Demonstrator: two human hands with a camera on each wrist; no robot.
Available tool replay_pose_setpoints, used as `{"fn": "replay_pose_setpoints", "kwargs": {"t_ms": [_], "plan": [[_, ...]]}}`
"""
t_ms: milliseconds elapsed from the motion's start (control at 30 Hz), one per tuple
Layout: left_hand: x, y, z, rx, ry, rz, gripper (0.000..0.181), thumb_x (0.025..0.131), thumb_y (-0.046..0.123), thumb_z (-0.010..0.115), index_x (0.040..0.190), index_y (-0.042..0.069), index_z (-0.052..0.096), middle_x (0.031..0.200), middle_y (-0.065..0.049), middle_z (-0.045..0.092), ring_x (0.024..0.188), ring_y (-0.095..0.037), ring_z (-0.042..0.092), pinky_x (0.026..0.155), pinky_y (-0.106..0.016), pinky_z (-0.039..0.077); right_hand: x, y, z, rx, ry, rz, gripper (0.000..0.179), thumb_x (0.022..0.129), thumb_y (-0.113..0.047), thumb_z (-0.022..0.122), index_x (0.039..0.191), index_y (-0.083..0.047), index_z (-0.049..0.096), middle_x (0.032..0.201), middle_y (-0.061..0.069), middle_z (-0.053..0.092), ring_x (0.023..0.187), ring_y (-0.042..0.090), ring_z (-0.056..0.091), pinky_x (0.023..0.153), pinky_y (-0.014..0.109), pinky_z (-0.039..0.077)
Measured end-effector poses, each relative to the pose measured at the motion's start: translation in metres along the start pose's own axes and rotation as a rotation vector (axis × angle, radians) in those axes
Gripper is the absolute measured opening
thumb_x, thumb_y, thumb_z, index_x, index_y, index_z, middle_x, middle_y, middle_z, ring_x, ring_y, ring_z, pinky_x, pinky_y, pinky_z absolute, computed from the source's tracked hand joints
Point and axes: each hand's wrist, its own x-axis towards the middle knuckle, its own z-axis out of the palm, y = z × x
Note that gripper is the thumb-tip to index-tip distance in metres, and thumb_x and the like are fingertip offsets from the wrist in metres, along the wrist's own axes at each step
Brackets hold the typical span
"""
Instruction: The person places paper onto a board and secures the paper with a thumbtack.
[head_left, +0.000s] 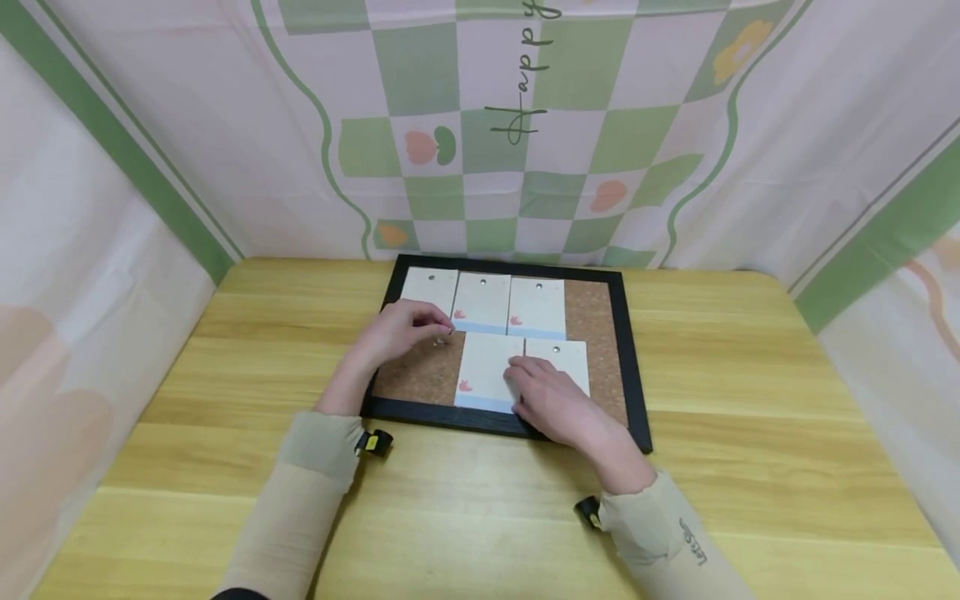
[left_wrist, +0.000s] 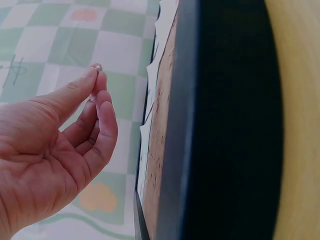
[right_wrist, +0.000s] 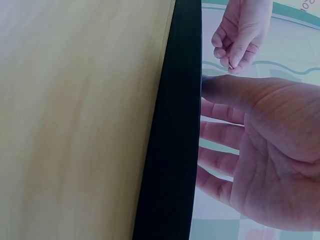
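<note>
My left hand (head_left: 405,327) is above the left part of a corkboard (head_left: 416,375). Thumb and forefinger pinch a small silver thumbtack (left_wrist: 98,68), its shape only partly visible. My right hand (head_left: 553,400) rests with spread fingers on the lower row of paper cards, touching a white card (head_left: 487,362) with a blue bottom strip and a small pink print. No tack shows on that card. Just right of it, partly under my hand, lies another card (head_left: 573,358) with a silver tack near its top. In the right wrist view, the black frame hides my fingertips.
Three cards form the upper row: a left card (head_left: 429,285), a middle card (head_left: 483,300) and a right card (head_left: 537,304), each tacked at the top. A black frame (head_left: 637,392) edges the board, which lies on a wooden table (head_left: 750,400) before a checked cloth (head_left: 495,200).
</note>
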Motion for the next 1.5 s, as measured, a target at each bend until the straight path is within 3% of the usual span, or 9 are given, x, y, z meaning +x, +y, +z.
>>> {"fn": "replay_pose_setpoints", "kwargs": {"t_ms": [267, 400, 600, 1100, 1500], "plan": [[0.012, 0.010, 0.013, 0.003, -0.034, 0.009, 0.010, 0.096, 0.028, 0.069, 0.098, 0.019, 0.074, 0.097, 0.001, 0.075, 0.089, -0.014, 0.066, 0.087, -0.034, 0.051, 0.001, 0.001, -0.002, 0.003, -0.029, 0.021, 0.038, 0.092, -0.012, 0.070, 0.127, 0.000, 0.061, 0.142, 0.022, 0.055, 0.132, 0.040, 0.052, 0.103, 0.053, 0.049], [0.019, 0.016, 0.019, -0.003, -0.081, 0.009, 0.010, 0.096, 0.027, 0.068, 0.098, 0.018, 0.073, 0.093, -0.002, 0.076, 0.086, -0.019, 0.066, 0.079, -0.031, 0.049, 0.002, 0.002, -0.001, 0.000, -0.021, 0.012, 0.036, 0.092, -0.011, 0.071, 0.125, 0.000, 0.062, 0.140, 0.022, 0.055, 0.130, 0.039, 0.053, 0.102, 0.053, 0.050], [0.029, 0.021, 0.029, 0.000, -0.122, 0.002, 0.011, 0.097, 0.025, 0.067, 0.098, 0.017, 0.074, 0.092, -0.002, 0.074, 0.080, -0.017, 0.061, 0.067, -0.025, 0.046, 0.002, 0.004, 0.002, 0.019, 0.041, -0.016, 0.033, 0.088, -0.010, 0.075, 0.118, -0.001, 0.066, 0.126, 0.020, 0.059, 0.111, 0.033, 0.059, 0.089, 0.048, 0.055], [0.046, 0.029, 0.046, 0.061, -0.147, -0.018, 0.009, 0.096, 0.023, 0.068, 0.096, 0.019, 0.075, 0.096, 0.001, 0.074, 0.088, -0.015, 0.063, 0.078, -0.028, 0.046, 0.001, 0.003, -0.001, 0.015, 0.065, -0.048, 0.032, 0.086, -0.009, 0.078, 0.114, 0.000, 0.067, 0.118, 0.017, 0.061, 0.108, 0.032, 0.060, 0.091, 0.046, 0.054], [0.053, 0.027, 0.052, 0.090, -0.145, -0.033, 0.009, 0.095, 0.026, 0.069, 0.094, 0.020, 0.076, 0.097, 0.003, 0.074, 0.094, -0.016, 0.062, 0.088, -0.034, 0.047, 0.000, 0.002, -0.001, 0.009, 0.052, -0.032, 0.032, 0.087, -0.009, 0.077, 0.116, 0.001, 0.067, 0.122, 0.019, 0.061, 0.117, 0.035, 0.057, 0.097, 0.048, 0.052]]}}
